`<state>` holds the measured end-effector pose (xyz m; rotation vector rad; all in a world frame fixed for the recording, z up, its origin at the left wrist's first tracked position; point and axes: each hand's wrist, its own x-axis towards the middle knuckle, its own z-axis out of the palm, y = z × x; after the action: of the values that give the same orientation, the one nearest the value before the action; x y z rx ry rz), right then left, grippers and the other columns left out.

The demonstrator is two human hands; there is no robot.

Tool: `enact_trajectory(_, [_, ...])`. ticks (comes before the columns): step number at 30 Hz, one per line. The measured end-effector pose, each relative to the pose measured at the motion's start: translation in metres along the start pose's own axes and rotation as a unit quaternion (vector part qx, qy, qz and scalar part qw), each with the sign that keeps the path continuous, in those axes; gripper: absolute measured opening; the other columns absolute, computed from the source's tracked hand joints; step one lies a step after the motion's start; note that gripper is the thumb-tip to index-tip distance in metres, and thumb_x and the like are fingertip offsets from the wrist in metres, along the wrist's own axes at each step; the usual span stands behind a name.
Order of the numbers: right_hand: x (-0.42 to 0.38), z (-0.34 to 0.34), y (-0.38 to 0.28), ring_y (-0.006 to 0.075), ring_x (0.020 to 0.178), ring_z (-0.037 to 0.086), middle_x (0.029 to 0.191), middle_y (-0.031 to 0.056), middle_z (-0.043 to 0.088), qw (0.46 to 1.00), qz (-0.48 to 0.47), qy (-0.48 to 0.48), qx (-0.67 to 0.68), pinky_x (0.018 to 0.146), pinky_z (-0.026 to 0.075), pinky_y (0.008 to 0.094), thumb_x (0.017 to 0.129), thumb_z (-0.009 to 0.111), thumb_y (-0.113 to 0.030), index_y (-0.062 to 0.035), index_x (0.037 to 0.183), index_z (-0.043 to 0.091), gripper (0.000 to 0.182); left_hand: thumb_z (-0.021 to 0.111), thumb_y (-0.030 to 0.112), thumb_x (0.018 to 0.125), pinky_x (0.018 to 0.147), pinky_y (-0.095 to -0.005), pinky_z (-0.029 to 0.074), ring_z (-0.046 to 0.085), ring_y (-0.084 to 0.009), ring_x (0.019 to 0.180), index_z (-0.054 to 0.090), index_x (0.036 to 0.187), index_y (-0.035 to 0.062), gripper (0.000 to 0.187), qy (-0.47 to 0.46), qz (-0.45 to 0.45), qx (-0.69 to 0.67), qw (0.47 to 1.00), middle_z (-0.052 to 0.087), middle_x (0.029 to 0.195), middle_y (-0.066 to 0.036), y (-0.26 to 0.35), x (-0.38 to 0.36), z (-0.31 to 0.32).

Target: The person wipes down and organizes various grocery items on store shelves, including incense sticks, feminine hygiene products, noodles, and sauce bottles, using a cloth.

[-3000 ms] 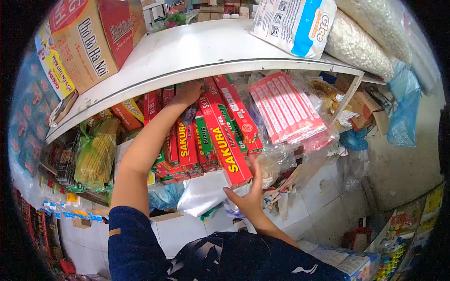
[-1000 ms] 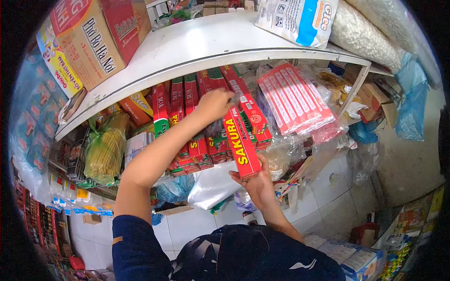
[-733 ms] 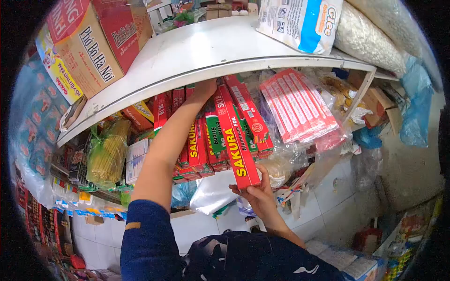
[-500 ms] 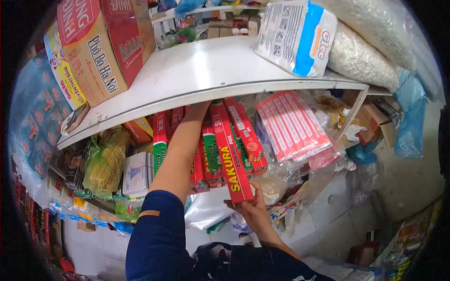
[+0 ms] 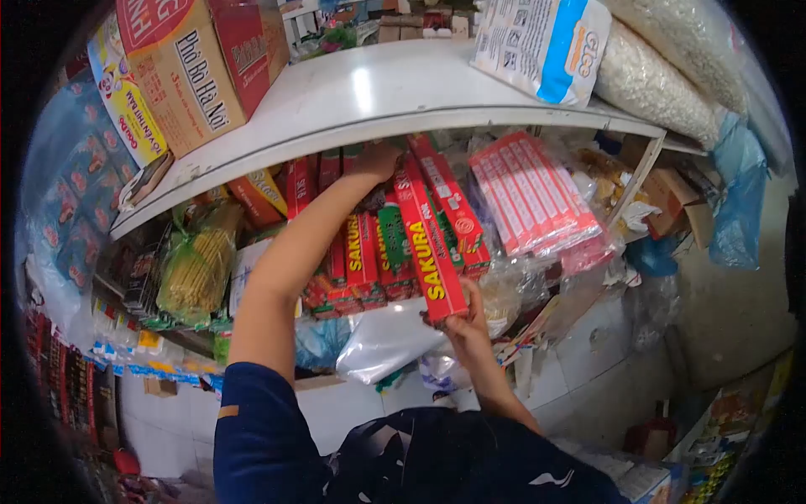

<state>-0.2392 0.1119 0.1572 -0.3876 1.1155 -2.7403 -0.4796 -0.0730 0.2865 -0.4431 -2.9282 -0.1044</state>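
A long red Sakura aluminium foil box (image 5: 431, 248) slants out of the shelf, its near end past the other boxes. My right hand (image 5: 466, 323) grips that near end, thumb on the side and fingers at the lower edge. My left hand (image 5: 379, 161) reaches under the shelf top, beside the far end of the same box; its fingers are mostly hidden. Around it lie stacked red and green foil boxes (image 5: 361, 252), with another red box (image 5: 453, 202) just to the right.
Above is a white shelf top (image 5: 378, 80) bearing a noodle carton (image 5: 201, 76) and a white-and-blue pack (image 5: 546, 50). Pink-and-white packs (image 5: 533, 193) lie right of the foil boxes. A green bag of sticks (image 5: 197, 269) sits left, and clear plastic (image 5: 386, 340) hangs at the front.
The view has shifted, so the shelf appears higher. My left elbow has swung out to the left, and its hand now shows below the shelf edge. My right hand keeps hold of the foil box.
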Motion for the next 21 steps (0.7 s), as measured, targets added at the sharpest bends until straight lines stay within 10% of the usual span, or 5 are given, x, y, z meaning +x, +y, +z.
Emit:
enact_trajectory(9, [0.0, 0.017, -0.005, 0.0305, 0.101, 0.052, 0.125, 0.0143, 0.04, 0.998, 0.003, -0.046, 0.039, 0.084, 0.043, 0.0478, 0.076, 0.061, -0.016, -0.0247, 0.136, 0.006, 0.082, 0.06, 0.011, 0.071, 0.078, -0.0382, 0.042, 0.052, -0.0326, 0.091, 0.057, 0.101, 0.0043, 0.03, -0.059, 0.267, -0.192, 0.942, 0.055, 0.093, -0.017, 0.044, -0.145, -0.029])
enact_trajectory(13, [-0.006, 0.042, -0.013, 0.0278, 0.115, 0.04, 0.133, 0.0076, 0.031, 0.977, 0.049, -0.09, 0.186, 0.093, 0.033, 0.0479, 0.083, 0.046, -0.032, -0.0238, 0.137, 0.011, 0.064, 0.063, 0.009, 0.071, 0.081, -0.0348, 0.041, 0.051, -0.03, 0.093, 0.057, 0.105, 0.0049, 0.035, -0.066, 0.204, -0.269, 0.939, 0.053, 0.099, -0.016, 0.059, -0.213, -0.049])
enact_trajectory(15, [-0.004, 0.059, -0.02, 0.0266, 0.118, 0.037, 0.135, 0.0052, 0.029, 0.963, 0.06, -0.101, 0.244, 0.096, 0.03, 0.047, 0.085, 0.04, -0.037, -0.0231, 0.136, 0.013, 0.059, 0.062, 0.01, 0.07, 0.076, -0.0365, 0.044, 0.052, -0.0305, 0.091, 0.058, 0.103, 0.0063, 0.033, 0.112, 0.217, -0.257, 0.935, 0.053, 0.099, -0.014, 0.062, -0.24, -0.051])
enact_trajectory(21, [0.004, 0.111, -0.019, 0.0223, 0.121, 0.034, 0.137, 0.0036, 0.028, 0.987, 0.027, -0.052, 0.147, 0.1, 0.027, 0.0372, 0.091, 0.033, -0.025, -0.0171, 0.135, 0.02, 0.047, 0.056, 0.015, 0.066, 0.07, -0.0328, 0.043, 0.05, -0.0226, 0.089, 0.061, 0.097, 0.0152, 0.031, 0.25, 0.382, -0.039, 0.889, 0.051, 0.1, -0.007, 0.075, -0.283, -0.056])
